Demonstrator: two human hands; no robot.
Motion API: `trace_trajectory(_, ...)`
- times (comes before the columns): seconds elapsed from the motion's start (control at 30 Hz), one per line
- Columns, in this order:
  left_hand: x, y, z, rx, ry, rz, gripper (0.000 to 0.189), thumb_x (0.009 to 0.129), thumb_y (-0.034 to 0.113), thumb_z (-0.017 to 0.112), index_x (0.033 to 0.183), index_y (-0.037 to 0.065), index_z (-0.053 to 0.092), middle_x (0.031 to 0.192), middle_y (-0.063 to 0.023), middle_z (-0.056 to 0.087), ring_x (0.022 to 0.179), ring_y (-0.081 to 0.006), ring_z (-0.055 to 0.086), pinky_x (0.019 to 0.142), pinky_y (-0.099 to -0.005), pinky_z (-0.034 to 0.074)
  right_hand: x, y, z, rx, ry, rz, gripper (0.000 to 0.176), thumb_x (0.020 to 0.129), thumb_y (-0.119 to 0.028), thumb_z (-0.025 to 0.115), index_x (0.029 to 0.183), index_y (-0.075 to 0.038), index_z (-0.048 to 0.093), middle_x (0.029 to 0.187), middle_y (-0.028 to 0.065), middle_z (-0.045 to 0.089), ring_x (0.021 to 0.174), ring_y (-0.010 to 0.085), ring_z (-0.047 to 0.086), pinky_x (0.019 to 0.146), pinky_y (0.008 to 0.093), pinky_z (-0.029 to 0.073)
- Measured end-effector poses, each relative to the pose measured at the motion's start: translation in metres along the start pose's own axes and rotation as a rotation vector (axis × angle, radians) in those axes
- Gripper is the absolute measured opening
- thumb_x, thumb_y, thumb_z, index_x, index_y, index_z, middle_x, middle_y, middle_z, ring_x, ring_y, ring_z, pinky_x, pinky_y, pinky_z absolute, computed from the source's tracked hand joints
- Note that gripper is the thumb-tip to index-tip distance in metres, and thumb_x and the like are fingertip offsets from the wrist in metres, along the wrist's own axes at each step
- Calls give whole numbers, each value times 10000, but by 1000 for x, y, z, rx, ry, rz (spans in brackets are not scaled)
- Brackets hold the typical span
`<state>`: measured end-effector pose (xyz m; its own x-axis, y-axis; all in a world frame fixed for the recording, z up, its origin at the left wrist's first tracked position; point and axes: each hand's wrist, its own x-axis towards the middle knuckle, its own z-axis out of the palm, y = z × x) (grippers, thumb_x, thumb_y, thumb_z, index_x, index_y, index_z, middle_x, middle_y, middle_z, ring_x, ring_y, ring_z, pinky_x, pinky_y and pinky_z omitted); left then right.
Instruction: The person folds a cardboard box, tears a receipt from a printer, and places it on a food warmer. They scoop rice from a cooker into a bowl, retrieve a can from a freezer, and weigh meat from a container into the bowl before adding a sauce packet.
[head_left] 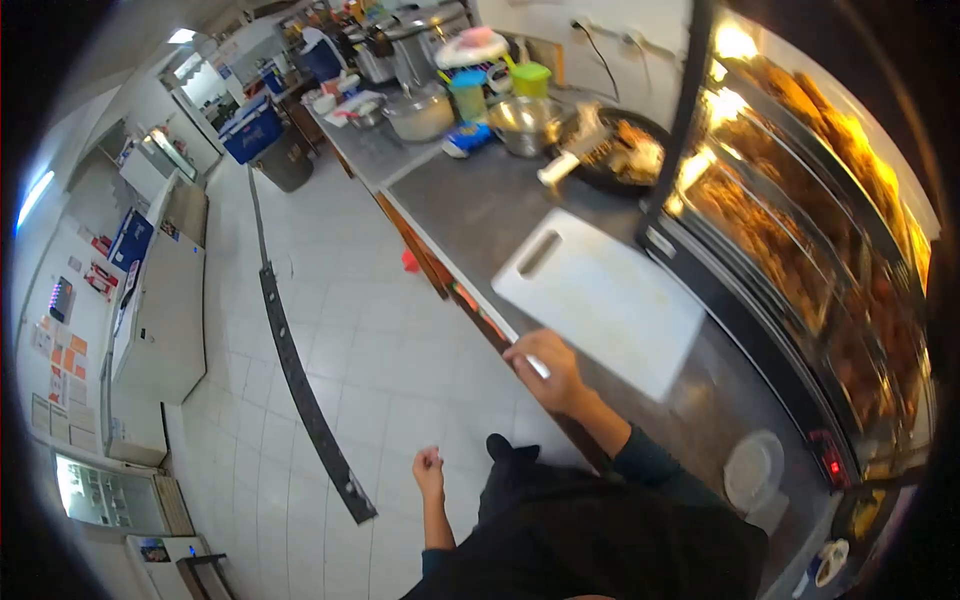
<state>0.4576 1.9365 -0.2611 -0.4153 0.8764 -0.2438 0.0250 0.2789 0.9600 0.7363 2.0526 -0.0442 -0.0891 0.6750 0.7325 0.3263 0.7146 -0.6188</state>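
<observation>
Right now the right arm stretches forward from a dark sleeve, and the right hand (545, 365) grasps the near edge of the white cutting board (600, 295), fingers curled over it. The board sits over the steel counter (470, 205), just beside the heated display case (800, 250); motion blur hides whether it lies flat. The left hand (430, 465) hangs low, clenched loosely and holding nothing.

1 view was recorded, from a head-worn wide-angle camera. It faced forward and steeply down, tilted, close above the right hand (545, 365) at the white rectangular plastic cutting board (610, 300). The long grey steel counter (470, 205) receded up-frame, and the white tiled floor (370, 350) lay to the left.
</observation>
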Motion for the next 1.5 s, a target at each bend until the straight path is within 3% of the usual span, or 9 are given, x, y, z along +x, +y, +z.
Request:
trace_trajectory(0.23, 220, 82, -14, -71, 117, -143, 189, 684, -49, 443, 828, 30, 536, 711, 3, 504, 590, -55, 411, 525, -182, 337, 115, 125, 122, 142, 46, 383, 100, 719, 30, 532, 795, -24, 569, 765, 81, 540, 684, 182, 520, 616, 261, 411)
trace_trajectory(0.6, 525, 305, 133, 145, -454, 434, 156, 757, -8, 479, 898, 31, 532, 885, -29, 556, 747, -84, 478, 661, -208, 385, 342, 421, 156, 212, 369, 672, 127, 774, -123, 555, 780, 2, 579, 605, -3, 502, 494, 53, 422, 457, 195, 342)
trace_trajectory(0.83, 617, 365, 204, 114, -856, 279, 133, 798, 2, 496, 928, 23, 515, 944, -48, 545, 881, -120, 501, 778, -238, 382, 485, 633, 152, 220, 1132, 812, 445, 715, -269, 637, 996, 3, 424, 710, 47, 511, 519, 120, 472, 454, 236, 380)
trace_trajectory(0.93, 657, 377, 226, 102, -917, 432, 131, 798, 0, 493, 925, 25, 518, 947, -47, 544, 889, -123, 505, 778, -235, 384, 504, 609, 153, 287, 1035, 982, 475, 690, -262, 657, 999, -2, 407, 795, 94, 483, 655, 176, 486, 559, 289, 403)
trace_trajectory(1.03, 684, 388, 251, 94, -947, 443, 124, 823, 39, 482, 940, 20, 519, 932, -40, 543, 847, -95, 497, 739, -213, 382, 494, 617, 161, -504, 1120, 497, 446, 664, -197, 659, 982, -6, 412, 868, 138, 430, 798, 239, 449, 689, 346, 370)
trace_trajectory(1.2, 728, 386, 290, -70, -1078, 397, 115, 822, 19, 474, 929, 12, 517, 927, -45, 533, 854, -100, 492, 746, -211, 377, 532, 596, 82, -1028, 931, 277, 509, 595, -164, 669, 1007, -4, 418, 903, 162, 426, 856, 310, 421, 741, 386, 334)
trace_trajectory(1.27, 735, 387, 297, -122, -1139, 367, 119, 820, 7, 470, 930, 14, 515, 927, -44, 527, 850, -97, 487, 750, -210, 374, 548, 603, 49, -1286, 749, 298, 497, 653, -261, 660, 1042, -33, 450, 907, 166, 451, 845, 306, 443, 733, 403, 368)
trace_trajectory(1.37, 746, 386, 300, -138, -1183, 312, 118, 819, -3, 466, 923, 16, 518, 934, -45, 522, 836, -83, 477, 751, -199, 365, 528, 668, 3, -1159, 10, 910, 590, 632, -382, 660, 1079, -58, 452, 959, 162, 448, 927, 309, 430, 791, 424, 367)
trace_trajectory(1.5, 750, 384, 298, -121, -1189, 251, 122, 802, -44, 453, 888, 18, 514, 927, -73, 531, 862, -116, 491, 776, -227, 372, 549, 615, 21, -1321, 154, 736, 670, 541, -465, 700, 1040, -59, 511, 926, 149, 497, 920, 297, 467, 806, 390, 377)
